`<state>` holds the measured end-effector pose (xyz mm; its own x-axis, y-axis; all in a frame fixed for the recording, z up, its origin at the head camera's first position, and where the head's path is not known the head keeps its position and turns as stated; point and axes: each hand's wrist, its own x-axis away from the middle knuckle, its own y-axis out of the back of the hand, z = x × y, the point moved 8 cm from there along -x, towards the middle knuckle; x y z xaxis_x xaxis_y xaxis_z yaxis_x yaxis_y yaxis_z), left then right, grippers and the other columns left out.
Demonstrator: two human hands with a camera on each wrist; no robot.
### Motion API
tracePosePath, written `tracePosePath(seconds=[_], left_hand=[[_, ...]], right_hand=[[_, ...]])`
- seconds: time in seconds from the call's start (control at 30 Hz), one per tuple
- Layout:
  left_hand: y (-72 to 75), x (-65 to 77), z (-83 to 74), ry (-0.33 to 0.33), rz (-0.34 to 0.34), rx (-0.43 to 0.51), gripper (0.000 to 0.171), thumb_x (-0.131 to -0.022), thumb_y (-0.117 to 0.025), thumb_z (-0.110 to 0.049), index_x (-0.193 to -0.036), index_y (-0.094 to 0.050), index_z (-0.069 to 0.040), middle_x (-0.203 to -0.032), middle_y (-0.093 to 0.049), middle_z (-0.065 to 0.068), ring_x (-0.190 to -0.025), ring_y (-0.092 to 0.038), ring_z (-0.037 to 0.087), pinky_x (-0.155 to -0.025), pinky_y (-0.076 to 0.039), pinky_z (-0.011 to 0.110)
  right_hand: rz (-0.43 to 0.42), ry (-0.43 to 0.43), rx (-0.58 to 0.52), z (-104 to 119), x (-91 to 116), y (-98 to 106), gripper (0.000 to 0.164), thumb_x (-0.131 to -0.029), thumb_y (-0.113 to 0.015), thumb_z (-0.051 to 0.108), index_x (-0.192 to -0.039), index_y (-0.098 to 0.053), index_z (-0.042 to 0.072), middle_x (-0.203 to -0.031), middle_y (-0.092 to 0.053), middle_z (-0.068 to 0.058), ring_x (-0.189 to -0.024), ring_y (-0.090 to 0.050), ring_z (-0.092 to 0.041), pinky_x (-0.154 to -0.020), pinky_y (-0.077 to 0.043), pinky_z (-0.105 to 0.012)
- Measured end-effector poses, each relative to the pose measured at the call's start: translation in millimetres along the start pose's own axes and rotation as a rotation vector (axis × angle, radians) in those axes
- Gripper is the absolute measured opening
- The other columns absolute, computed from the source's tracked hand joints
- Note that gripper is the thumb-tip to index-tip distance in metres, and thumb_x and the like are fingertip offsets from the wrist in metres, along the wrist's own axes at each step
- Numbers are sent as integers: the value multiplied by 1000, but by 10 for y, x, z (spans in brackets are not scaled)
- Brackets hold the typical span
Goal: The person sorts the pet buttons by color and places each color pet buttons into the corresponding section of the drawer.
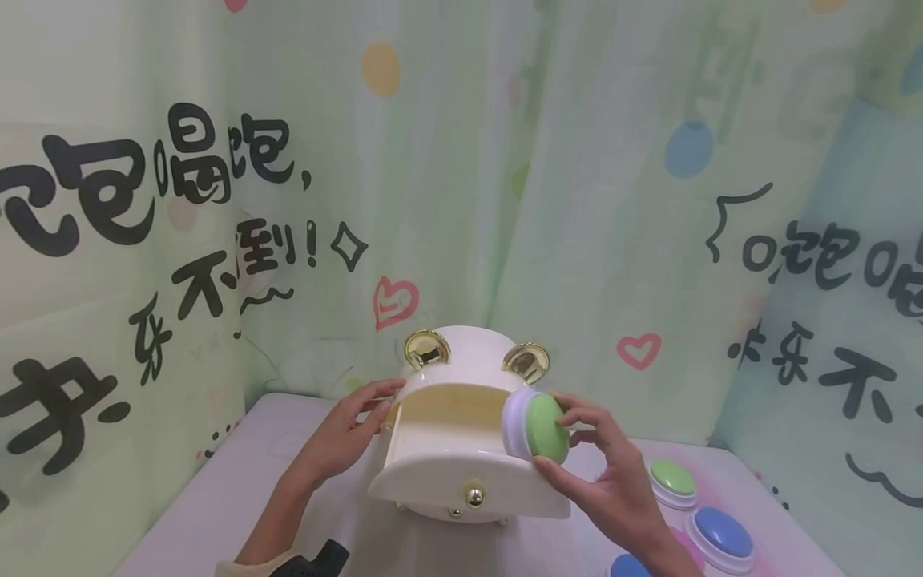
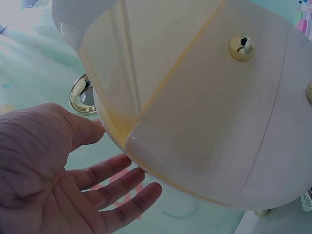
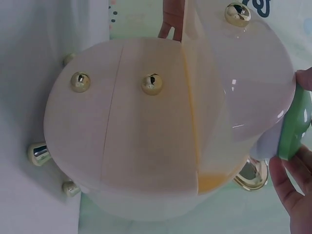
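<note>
A white rounded drawer box (image 1: pixel 472 353) with gold knobs and gold round ears stands on the table, its top drawer (image 1: pixel 433 481) pulled out. At the box's left side is my left hand (image 1: pixel 346 437), fingers loosely extended; in the left wrist view the hand (image 2: pixel 63 175) has its fingertips against the box's edge. My right hand (image 1: pixel 606 473) grips a round case (image 1: pixel 546 429), green on one face and whitish on the other, tilted on edge over the drawer's right end. The right wrist view catches that case (image 3: pixel 295 122) partly behind the drawer front.
On the table (image 1: pixel 288 425) to the right lie more round cases: a green one (image 1: pixel 673 477), a blue one (image 1: pixel 723 531), and partly hidden pink and blue ones. Printed curtains (image 1: pixel 447 200) hang close behind and along both sides.
</note>
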<state>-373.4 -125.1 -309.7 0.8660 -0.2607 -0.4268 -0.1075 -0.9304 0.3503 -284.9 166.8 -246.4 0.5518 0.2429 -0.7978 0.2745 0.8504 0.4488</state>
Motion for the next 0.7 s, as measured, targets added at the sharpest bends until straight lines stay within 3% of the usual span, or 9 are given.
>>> tracePosePath(seconds=[0.47,0.7], left_hand=[[-3,21,-53,-14,10,0,35,-102,-47,-18,-136,-51,-18,-139,-49,7,-121,-52,27,-88,-53,35],[1,19,-28,0,5,-6,34,-101,-47,-18,-135,-52,-22,-139,-50,3,-121,-52,25,-90,-52,36]], right_hand=[[137,-93,-119,-164,15,-113,39,-81,-75,5,-113,-55,15,-131,-57,-1,-118,-54,-11,-84,-50,-22],[111,-90,-114,-166,19,-105,33,-83,-72,3,-112,-58,6,-121,-62,-5,-114,-56,-11,-78,-51,-24]])
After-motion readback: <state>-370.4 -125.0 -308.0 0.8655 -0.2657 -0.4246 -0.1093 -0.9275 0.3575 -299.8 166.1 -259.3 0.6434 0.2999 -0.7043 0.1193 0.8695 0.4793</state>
